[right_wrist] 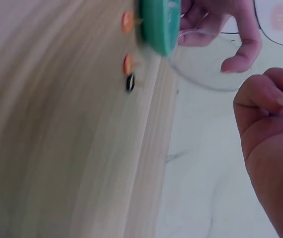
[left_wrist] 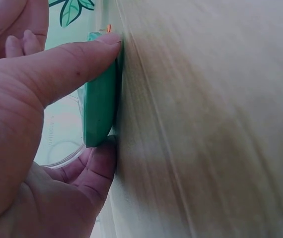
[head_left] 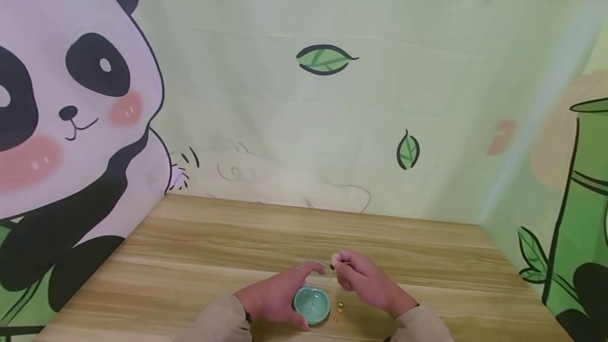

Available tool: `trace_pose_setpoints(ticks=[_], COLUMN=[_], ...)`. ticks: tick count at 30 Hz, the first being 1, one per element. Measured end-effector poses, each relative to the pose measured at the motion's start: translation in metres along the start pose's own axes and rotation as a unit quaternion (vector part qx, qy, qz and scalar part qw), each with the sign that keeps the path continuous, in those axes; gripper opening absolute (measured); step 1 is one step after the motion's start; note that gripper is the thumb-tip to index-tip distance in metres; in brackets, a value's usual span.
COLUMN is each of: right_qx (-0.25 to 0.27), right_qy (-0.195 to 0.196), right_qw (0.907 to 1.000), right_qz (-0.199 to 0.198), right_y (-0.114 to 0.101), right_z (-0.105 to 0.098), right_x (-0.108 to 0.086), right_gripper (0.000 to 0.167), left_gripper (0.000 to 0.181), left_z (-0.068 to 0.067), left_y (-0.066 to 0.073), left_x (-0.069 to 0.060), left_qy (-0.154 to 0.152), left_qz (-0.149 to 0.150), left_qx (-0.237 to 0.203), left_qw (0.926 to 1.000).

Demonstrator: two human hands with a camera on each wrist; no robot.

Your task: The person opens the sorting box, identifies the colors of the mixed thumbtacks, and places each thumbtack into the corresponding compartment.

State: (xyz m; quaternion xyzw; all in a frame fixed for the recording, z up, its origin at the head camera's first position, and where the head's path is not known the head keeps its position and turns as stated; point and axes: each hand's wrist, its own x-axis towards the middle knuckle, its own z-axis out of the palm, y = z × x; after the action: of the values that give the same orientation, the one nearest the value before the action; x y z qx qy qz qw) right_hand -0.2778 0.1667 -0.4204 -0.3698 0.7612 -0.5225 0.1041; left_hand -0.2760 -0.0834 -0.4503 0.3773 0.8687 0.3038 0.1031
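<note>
A small round green container (head_left: 311, 305) sits on the table with its clear round lid (head_left: 319, 280) raised at the far side. My left hand (head_left: 280, 293) grips it from the left, thumb at the near side and fingers curved around the far side and lid. Just right of the lid, my right hand (head_left: 364, 279) pinches a tiny dark piece (head_left: 332, 267) between thumb and forefinger; its shape is mostly hidden. To the right of the container lie two small orange round pieces (right_wrist: 127, 64) and a black one (right_wrist: 130, 83) with a pale centre; thin stems seem to stick up from them.
The wood-grain table (head_left: 228, 236) extends to a pale green cloth backdrop (head_left: 266, 120). Printed cloth also closes off both sides, with a panda (head_left: 138, 173) on the left and bamboo (head_left: 589, 199) on the right.
</note>
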Motion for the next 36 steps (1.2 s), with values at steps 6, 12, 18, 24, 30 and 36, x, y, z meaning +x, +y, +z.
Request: trace_pose_setpoints(ticks=[6, 12, 18, 24, 30, 36], right_qx=[0.134, 0.223, 0.288, 0.359, 0.407, 0.435], right_qy=[-0.033, -0.048, -0.073, -0.087, -0.112, -0.135], right_qw=[0.9904, 0.9735, 0.9545, 0.9290, 0.9055, 0.8873], right_qz=[0.004, 0.007, -0.023, -0.022, -0.040, -0.074], right_y=[-0.007, -0.011, -0.012, -0.018, -0.022, -0.024], right_z=[0.003, 0.007, 0.008, 0.008, 0.008, 0.009], right_x=[0.002, 0.001, 0.001, 0.002, 0.003, 0.003], right_gripper=[0.035, 0.032, 0.023, 0.028, 0.027, 0.024], left_gripper=[0.099, 0.099, 0.099, 0.100, 0.101, 0.101], left_z=[0.001, 0.001, 0.001, 0.002, 0.003, 0.002], left_y=[0.000, 0.002, 0.003, 0.002, 0.002, 0.002], left_x=[0.000, 0.001, 0.001, 0.001, -0.001, -0.001], left_qy=[0.004, 0.000, -0.002, -0.002, 0.006, 0.007], left_qz=[-0.003, -0.016, -0.026, -0.023, -0.016, -0.012], left_qx=[0.006, -0.001, 0.003, 0.009, 0.019, 0.015], left_qw=[1.0000, 0.9999, 0.9996, 0.9997, 0.9997, 0.9998])
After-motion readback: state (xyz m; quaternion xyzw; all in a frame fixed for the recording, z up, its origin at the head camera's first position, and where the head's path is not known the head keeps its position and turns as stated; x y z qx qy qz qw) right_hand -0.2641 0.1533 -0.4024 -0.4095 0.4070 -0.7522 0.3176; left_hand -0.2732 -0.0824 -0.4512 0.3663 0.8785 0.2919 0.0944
